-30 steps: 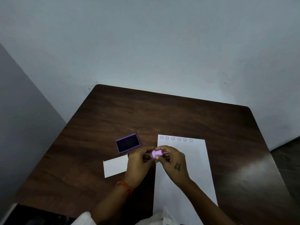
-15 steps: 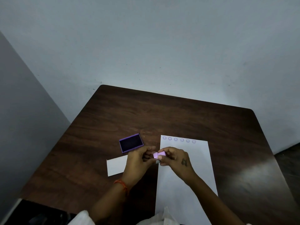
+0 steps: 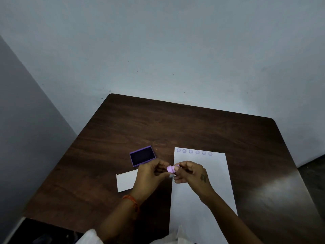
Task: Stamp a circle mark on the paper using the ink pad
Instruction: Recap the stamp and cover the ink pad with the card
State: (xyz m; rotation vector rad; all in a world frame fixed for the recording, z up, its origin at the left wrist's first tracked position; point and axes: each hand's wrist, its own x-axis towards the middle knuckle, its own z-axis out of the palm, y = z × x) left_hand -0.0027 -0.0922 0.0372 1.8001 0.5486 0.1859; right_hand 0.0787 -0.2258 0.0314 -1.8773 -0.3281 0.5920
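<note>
Cloth at near edge: a pale fabric fold [image 3: 177, 236] at the bottom of the view, overlapping the near end of the paper.
Left hand [image 3: 149, 175]: raised above the worktop, an orange thread band [image 3: 131, 200] on the wrist; its grip is pressed together on the left end of the stamp.
Right hand [image 3: 190, 173]: raised over the paper's left part, a small dark mark on its back; its grip pinches the right end of the stamp between thumb and fingertips.
Stamp [image 3: 172, 169]: a small pale lilac plastic piece, short and rounded, held sideways in the air between the two grips, above the left edge of the paper; its face cannot be made out.
Paper [image 3: 211, 173]: a long white sheet lying flat on the worktop, running from the near edge away from the person.
Circle marks [image 3: 194, 152]: a row of six faint purple rings along the paper's far edge, starting at its left corner.
White card [image 3: 125, 181]: a small slip flat on the worktop, left of the paper, partly under the left hand.
Ink pad [image 3: 142, 155]: an open purple tray holding a dark pad, beyond the left hand, apart from the paper.
Worktop [image 3: 193, 124]: dark wood grain, rounded far corners.
</note>
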